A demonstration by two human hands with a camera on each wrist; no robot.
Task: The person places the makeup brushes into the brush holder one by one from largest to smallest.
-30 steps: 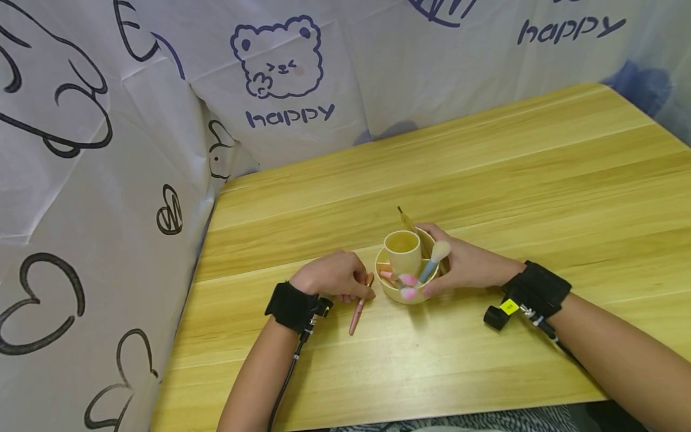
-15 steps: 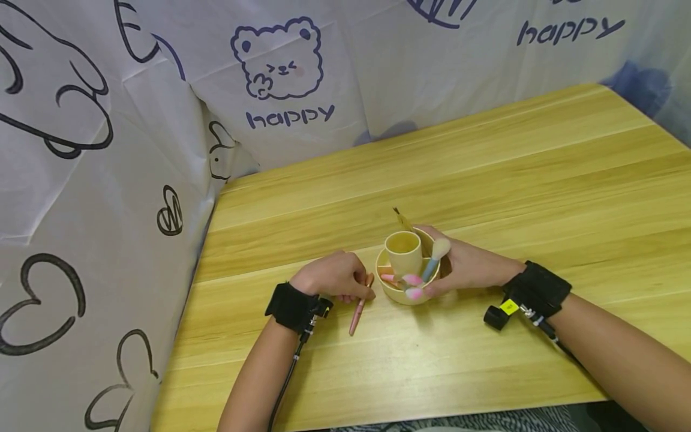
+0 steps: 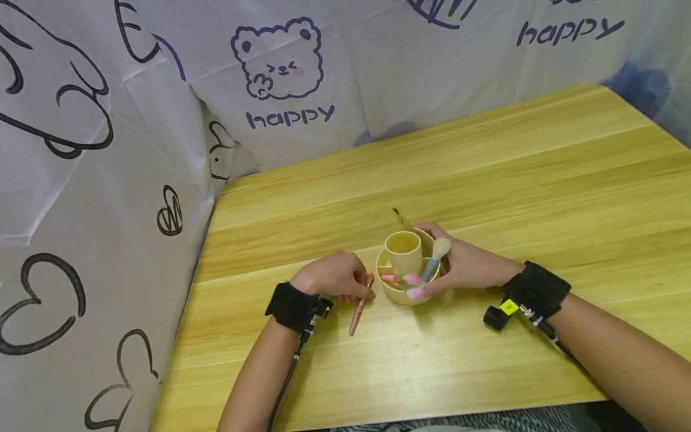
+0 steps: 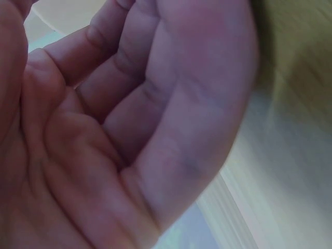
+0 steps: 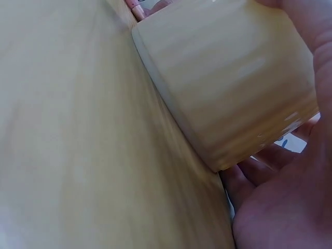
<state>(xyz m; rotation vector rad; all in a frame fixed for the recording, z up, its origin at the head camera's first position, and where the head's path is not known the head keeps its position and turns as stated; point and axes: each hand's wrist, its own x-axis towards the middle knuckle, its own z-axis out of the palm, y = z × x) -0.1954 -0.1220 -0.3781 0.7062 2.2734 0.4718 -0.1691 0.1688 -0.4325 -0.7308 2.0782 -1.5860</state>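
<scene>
In the head view, a pale yellow round holder with a raised central cup stands on the table. My right hand grips its right side, fingers behind and thumb at the front; the right wrist view shows the holder's smooth wall between them. Left of it, my left hand pinches a slim pink makeup brush near its upper end. In the left wrist view the curled fingers hide the brush.
Inside the holder's compartments are a fluffy brush with a blue handle, pink-tipped brushes and a thin yellow, dark-tipped brush. The wooden table meets a white printed cloth at the back and left.
The dark-tipped brush has swung slightly left and the pink tips slightly right, the holder turning a little in my right hand. My left hand and its brush have stayed still.
</scene>
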